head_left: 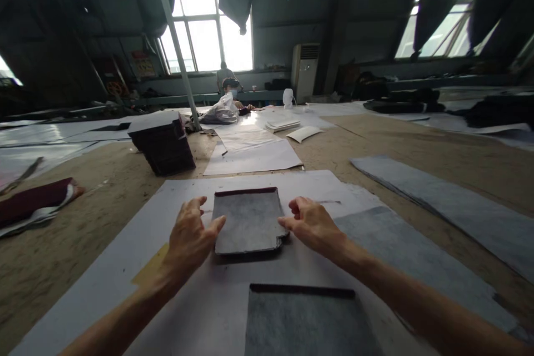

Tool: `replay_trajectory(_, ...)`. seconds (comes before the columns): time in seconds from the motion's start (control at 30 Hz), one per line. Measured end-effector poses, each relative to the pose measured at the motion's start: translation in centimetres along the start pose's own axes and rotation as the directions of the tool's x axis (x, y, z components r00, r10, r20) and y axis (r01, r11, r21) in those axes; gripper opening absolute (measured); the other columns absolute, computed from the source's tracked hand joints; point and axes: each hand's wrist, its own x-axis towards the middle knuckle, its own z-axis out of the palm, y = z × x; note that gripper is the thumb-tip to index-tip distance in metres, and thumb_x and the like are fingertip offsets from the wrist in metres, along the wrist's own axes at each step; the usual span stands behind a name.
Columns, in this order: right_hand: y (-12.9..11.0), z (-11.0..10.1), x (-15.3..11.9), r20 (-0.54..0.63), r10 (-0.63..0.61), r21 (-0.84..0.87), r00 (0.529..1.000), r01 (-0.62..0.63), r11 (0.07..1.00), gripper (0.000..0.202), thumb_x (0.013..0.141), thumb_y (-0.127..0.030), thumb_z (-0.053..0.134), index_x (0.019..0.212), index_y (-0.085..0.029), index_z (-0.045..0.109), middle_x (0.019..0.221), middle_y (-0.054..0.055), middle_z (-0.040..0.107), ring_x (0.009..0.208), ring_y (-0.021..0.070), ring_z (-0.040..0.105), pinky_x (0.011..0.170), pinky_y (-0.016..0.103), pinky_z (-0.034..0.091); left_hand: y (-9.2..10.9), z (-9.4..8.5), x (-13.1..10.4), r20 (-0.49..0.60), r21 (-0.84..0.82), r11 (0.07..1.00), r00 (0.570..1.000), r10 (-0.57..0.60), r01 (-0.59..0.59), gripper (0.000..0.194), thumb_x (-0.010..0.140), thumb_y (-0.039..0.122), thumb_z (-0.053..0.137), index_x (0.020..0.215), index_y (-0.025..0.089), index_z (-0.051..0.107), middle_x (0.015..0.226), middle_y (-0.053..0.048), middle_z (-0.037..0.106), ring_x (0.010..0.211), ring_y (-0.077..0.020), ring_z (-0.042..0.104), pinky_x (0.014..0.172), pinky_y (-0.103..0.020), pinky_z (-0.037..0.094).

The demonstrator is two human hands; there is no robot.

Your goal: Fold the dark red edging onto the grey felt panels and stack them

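A stack of grey fabric pieces [246, 222] lies flat on white paper in front of me, with a dark maroon strip along its far edge and a notch at its near right corner. My left hand [192, 231] is at the stack's left side, its thumb over the edge and its fingers apart. At the right edge, my right hand [311, 222] has its thumb tip against or just over the stack; its other fingers curl, with a gap from the thumb. Closer to me lies another grey fabric piece [308, 320] with a dark far edge, partly cut off by the frame.
White paper [137, 222] covers the table [104, 189] beneath the work. Long grey fabric strips [442, 206] lie to the right. A dark stack of cloth [167, 147] stands behind on the left, near a metal pole [177, 44]. A person [225, 78] is by the far window.
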Motion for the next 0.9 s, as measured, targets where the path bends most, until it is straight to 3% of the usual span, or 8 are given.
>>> replay_trajectory(0.07,0.6,-1.4,-3.0,0.138,-0.059,-0.012,0.989,0.061,0.998,0.02,0.068,-0.032,0.061,0.08,-0.017,0.06,0.081,0.003,0.061,0.073,0.0145,0.054,0.064,0.022,0.038,-0.5,-0.3,-2.8,0.022,0.02,0.954,0.954,0.299,-0.3,0.042,0.075,0.041,0.053,0.111,0.02,0.05,0.106,-0.006,0.058,0.093,-0.022,0.058,0.081,-0.032,0.047)
replay_trajectory(0.17,1.2,-2.5,-6.9,0.315,-0.133,-0.109,0.94,0.175,0.979,0.015,0.06,-0.02,0.065,0.074,-0.017,0.06,0.082,0.003,0.059,0.076,0.0154,0.052,0.066,0.023,0.037,-1.5,0.6,-5.9,0.11,0.05,0.666,0.667,0.737,-0.744,0.04,0.078,0.035,0.054,0.116,0.025,0.048,0.109,-0.004,0.059,0.096,-0.0194,0.058,0.08,-0.027,0.049)
replay_trajectory(0.23,1.3,-2.4,-8.4,0.331,-0.105,-0.162,0.938,0.166,0.973,0.019,0.059,-0.017,0.064,0.077,-0.017,0.059,0.085,0.004,0.058,0.08,0.0161,0.051,0.069,0.024,0.037,-1.6,2.1,-6.6,0.068,0.07,0.502,0.506,0.86,-0.862,0.047,0.078,0.035,0.052,0.122,0.021,0.044,0.112,-0.007,0.059,0.098,-0.0215,0.057,0.08,-0.028,0.049)
replay_trajectory(0.33,0.7,-2.2,-8.7,0.379,-0.1,-0.107,0.92,0.151,0.983,0.015,0.061,-0.015,0.061,0.075,-0.018,0.059,0.082,0.001,0.057,0.076,0.0136,0.051,0.064,0.021,0.036,-0.7,3.9,-6.3,-0.029,0.03,0.373,0.372,0.928,-0.927,0.044,0.081,0.039,0.045,0.119,0.017,0.047,0.102,-0.009,0.063,0.089,-0.0236,0.06,0.072,-0.031,0.05)
replay_trajectory(0.43,-0.4,-2.8,-8.0,0.399,-0.197,0.007,0.896,0.212,0.977,0.007,0.063,-0.013,0.057,0.067,-0.019,0.058,0.082,-0.001,0.056,0.075,0.0115,0.05,0.064,0.02,0.035,0.3,3.3,-6.2,0.117,-0.132,0.427,0.414,0.903,-0.895,0.023,0.086,0.03,0.038,0.096,0.02,0.057,0.075,-0.003,0.064,0.067,-0.0168,0.059,0.061,-0.026,0.047)
replay_trajectory(0.63,-1.1,-4.3,-5.2,0.397,-0.181,0.371,0.9,0.024,0.928,0.011,0.071,-0.021,0.051,0.067,-0.017,0.06,0.057,-0.003,0.046,0.055,0.0081,0.042,0.051,0.019,0.032,1.3,-2.0,-5.3,0.426,-0.275,0.85,0.736,0.527,-0.449,0.02,0.086,0.032,0.042,0.082,0.021,0.059,0.065,0.003,0.059,0.059,-0.0105,0.055,0.053,-0.017,0.039)
replay_trajectory(0.7,-1.4,-4.1,-3.6,0.383,-0.114,0.449,0.917,-0.077,0.89,0.014,0.071,-0.028,0.053,0.069,-0.016,0.059,0.052,-0.005,0.041,0.048,0.0075,0.038,0.045,0.019,0.03,1.7,-3.4,-3.1,0.488,-0.277,0.918,0.781,0.39,-0.285,0.022,0.082,0.038,0.047,0.079,0.02,0.06,0.063,0.003,0.057,0.056,-0.0101,0.052,0.049,-0.016,0.037)
replay_trajectory(0.9,-3.0,-1.9,3.4,0.159,-0.071,0.349,0.985,0.012,0.937,0.017,0.075,-0.028,0.05,0.07,-0.014,0.059,0.053,-0.002,0.047,0.046,0.009,0.042,0.044,0.021,0.035,2.1,-2.8,5.8,0.313,-0.135,0.923,0.868,0.386,-0.362,0.027,0.074,0.041,0.054,0.075,0.017,0.068,0.059,0.001,0.059,0.054,-0.0129,0.053,0.049,-0.019,0.037)
